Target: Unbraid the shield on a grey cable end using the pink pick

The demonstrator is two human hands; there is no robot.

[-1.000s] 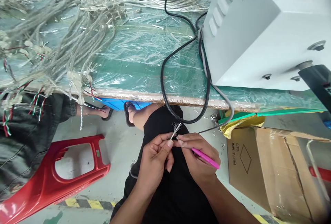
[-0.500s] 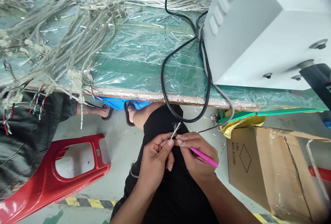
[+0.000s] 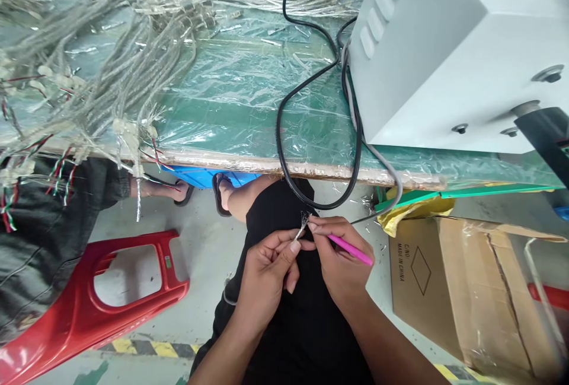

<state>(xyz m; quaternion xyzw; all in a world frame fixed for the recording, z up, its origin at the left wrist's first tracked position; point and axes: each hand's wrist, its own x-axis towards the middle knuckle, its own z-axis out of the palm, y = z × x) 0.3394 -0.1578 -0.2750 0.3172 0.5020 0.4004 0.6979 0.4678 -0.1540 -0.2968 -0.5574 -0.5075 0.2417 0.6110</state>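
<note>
My left hand pinches a thin cable whose end splays into a frayed tuft of fine metal braid. My right hand grips a slim pink tool, and its fingertips sit against the tuft. The tool's tip is hidden by my fingers. A grey cable runs from the white machine towards my hands. Its link to the held end is hidden. Both hands are over my black-clothed lap.
A workbench edge lies ahead, its green mat covered in plastic sheet and bundles of braided cables. A white machine box and black cord stand there. Below are a red plastic stool and cardboard box.
My right hand has moved up along the frayed end, carrying the pink tool higher. My left hand keeps its pinch on the cable.
</note>
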